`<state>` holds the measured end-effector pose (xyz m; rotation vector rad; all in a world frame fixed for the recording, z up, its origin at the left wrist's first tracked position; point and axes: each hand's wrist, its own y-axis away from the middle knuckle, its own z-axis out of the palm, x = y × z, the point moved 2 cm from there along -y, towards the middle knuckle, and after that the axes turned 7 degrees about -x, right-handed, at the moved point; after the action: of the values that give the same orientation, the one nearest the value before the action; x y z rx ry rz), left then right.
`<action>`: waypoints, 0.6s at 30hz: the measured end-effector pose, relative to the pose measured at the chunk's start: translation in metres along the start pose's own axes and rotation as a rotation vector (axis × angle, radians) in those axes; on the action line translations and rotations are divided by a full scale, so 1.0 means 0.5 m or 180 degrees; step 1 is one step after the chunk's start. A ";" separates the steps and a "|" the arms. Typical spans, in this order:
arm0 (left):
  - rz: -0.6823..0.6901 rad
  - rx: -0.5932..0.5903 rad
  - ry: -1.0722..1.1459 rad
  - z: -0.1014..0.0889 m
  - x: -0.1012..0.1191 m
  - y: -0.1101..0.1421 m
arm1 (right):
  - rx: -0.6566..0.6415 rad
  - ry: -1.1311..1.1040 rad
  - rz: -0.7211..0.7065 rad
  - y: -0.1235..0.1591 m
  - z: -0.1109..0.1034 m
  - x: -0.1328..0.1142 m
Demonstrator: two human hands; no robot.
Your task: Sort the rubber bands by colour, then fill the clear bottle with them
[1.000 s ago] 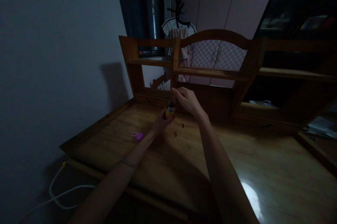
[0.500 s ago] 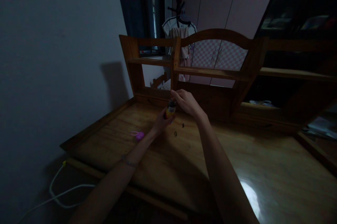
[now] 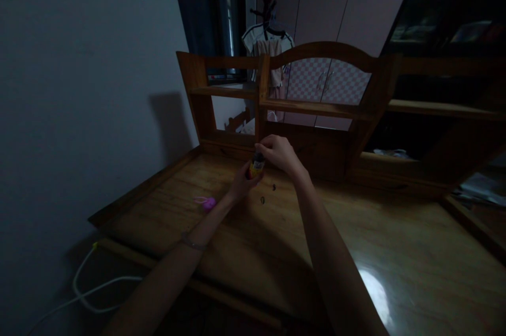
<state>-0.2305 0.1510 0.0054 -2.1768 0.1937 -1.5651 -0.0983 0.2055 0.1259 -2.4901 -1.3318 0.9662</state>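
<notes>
My left hand (image 3: 240,183) is wrapped round a small dark bottle (image 3: 256,165) with a yellow and red label, tilted slightly above the wooden desk. At its top, my right hand (image 3: 276,150) has its fingers pinched together; whatever they hold is hidden or too small to name. Two little dark things lie on the desk just right of the bottle: a thin ring (image 3: 262,200) and a small curled piece (image 3: 274,187). Left of my left forearm rests a purple thing with a loop (image 3: 209,203).
The wooden desk (image 3: 395,241) has a raised shelf unit (image 3: 316,108) along its far side. A white wall (image 3: 98,115) borders it on the left. A white cable (image 3: 85,294) hangs by the near left corner. Clothes (image 3: 269,43) hang on a stand behind.
My right hand has come slightly lower, closer onto the bottle's top. My left hand keeps its hold on the bottle. The whole view has shifted slightly.
</notes>
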 end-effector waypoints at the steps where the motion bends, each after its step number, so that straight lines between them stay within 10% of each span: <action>1: 0.0016 0.0011 -0.0021 -0.001 0.000 0.000 | 0.0049 -0.0018 -0.0008 0.001 -0.002 -0.001; 12: -0.0057 0.0265 0.0259 -0.007 -0.025 -0.006 | 0.0802 0.0172 0.0273 -0.002 -0.033 0.031; 18: -0.0127 0.1156 0.0387 -0.041 -0.042 -0.017 | -0.1368 0.0875 0.1486 0.013 0.037 0.110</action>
<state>-0.2580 0.1607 -0.0036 -1.8181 -0.0922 -1.6121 -0.0833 0.2423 0.0828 -3.2061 -0.9699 0.3933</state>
